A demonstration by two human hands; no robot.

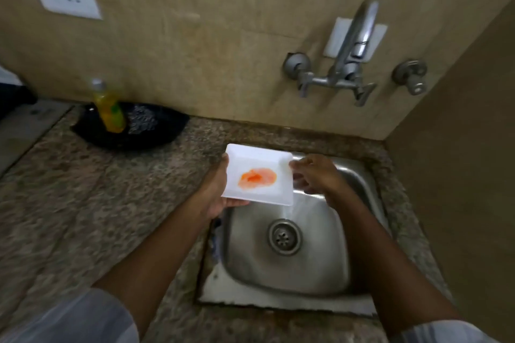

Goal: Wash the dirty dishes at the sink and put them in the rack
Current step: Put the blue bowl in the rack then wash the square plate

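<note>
Layout around the sink (292, 284)

A plate (259, 174) sits over the sink's back-left corner; the tap (354, 44) is behind the sink; a bottle (108, 108) and basket (131, 127) lie back-left of it.

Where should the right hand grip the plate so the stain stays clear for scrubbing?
Take the plate by its raised right rim, coming from the right over the sink. The left hand already holds the left edge, and the stain sits mid-plate. The right hand is there.
</note>
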